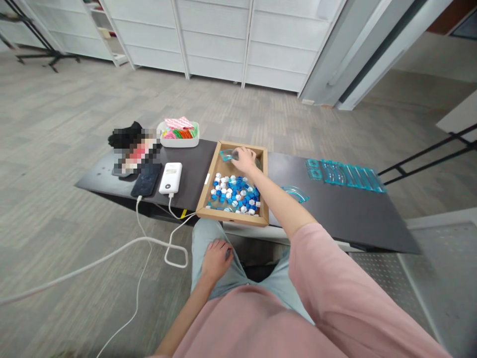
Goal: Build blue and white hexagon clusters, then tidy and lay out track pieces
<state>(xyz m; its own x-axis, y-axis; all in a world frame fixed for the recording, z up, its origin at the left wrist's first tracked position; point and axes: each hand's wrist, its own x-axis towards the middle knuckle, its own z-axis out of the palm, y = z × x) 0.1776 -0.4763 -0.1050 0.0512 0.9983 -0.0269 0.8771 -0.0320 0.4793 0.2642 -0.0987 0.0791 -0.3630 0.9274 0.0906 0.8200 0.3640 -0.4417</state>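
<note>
The curved blue plastic piece [226,155] was at the far end of the wooden tray [207,189], gripped by the right hand [245,160] above small blue and white tokens [234,195]. The left hand [216,258] lay open on the thigh. The tray stood on the dark tabletop [335,214].

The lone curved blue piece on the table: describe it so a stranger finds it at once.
On the dark table stands a wooden tray of blue and white pieces. Just right of it lies the curved clear-blue piece, alone, apart from the row of blue pieces farther right.
</note>
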